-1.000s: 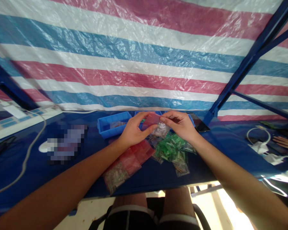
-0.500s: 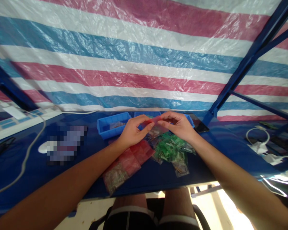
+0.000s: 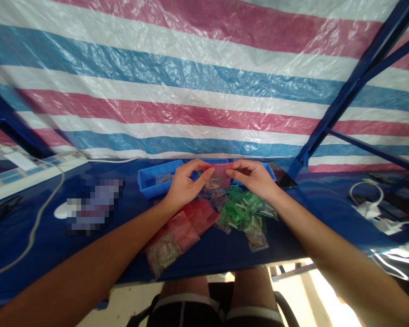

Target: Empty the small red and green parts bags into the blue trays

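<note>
My left hand [image 3: 190,182] and my right hand [image 3: 252,178] pinch the two upper corners of a small red-tinted plastic bag [image 3: 220,175], stretched between them. Small parts, too blurred to make out, show through its lower half. Below my left forearm and hand lie overlapping red bags [image 3: 194,220], the nearest one holding pale pieces. A heap of green bags [image 3: 240,209] lies below my right hand, with a clear bag [image 3: 256,238] at its front edge.
Blue bins stand along the back, including the left bin [image 3: 158,178]. A dark phone [image 3: 284,175] lies right of them. Further left are a power strip [image 3: 37,172], a cable and a white round object [image 3: 65,209]; white chargers [image 3: 371,210] lie at the right.
My left hand has moved slightly left, away from my right hand. The red bag between them is now spread flatter and wider.
</note>
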The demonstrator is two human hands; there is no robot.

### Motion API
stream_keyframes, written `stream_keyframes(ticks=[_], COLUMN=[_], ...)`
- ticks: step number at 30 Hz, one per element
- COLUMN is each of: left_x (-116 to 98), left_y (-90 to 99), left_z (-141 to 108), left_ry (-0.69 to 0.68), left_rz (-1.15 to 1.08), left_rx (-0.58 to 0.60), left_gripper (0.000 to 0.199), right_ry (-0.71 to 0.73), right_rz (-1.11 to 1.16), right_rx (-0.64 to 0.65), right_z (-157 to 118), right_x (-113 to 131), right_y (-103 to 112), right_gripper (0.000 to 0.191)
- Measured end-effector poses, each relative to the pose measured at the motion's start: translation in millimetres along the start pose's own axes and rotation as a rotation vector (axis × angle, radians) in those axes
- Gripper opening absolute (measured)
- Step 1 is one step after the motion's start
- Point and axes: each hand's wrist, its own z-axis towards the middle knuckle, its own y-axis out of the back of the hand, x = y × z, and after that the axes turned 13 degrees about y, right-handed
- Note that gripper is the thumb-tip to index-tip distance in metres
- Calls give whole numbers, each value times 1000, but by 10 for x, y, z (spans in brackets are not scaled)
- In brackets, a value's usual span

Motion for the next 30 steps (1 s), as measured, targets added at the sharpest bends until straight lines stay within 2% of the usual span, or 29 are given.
stream_keyframes(ticks=[5, 7, 11, 13, 20, 25, 27, 30], left_x=[-7, -6, -8, -12, 41, 28, 1, -30], left_y=[-10, -11, -9, -9, -29, -9, -5, -22], left_z=[-8, -9, -12, -15, 16, 21, -3, -44], left_ry=[2, 13, 19, 9, -19, -118, -180, -201], left_rz=[10, -2, 6, 30, 27, 88, 139, 196], left_rx=[14, 12, 102, 103, -22, -201, -159, 60], left_gripper=[26, 26, 29, 30, 25, 27, 20, 21], right_ry=[-13, -4, 13, 14, -13, 57, 73, 68], right_rz=[-33, -23, -19, -19, -4, -42, -43, -32], right_rx=[43, 33, -6, -24, -11, -165, -204, -166], right_z=[-18, -18, -2, 5, 7, 23, 22, 5], right_x=[-19, -5, 57, 82, 34, 48, 67, 92], right_y=[0, -2, -10, -13, -4, -8, -32, -91], right_gripper=[31, 29, 30, 30, 32, 30, 30, 30])
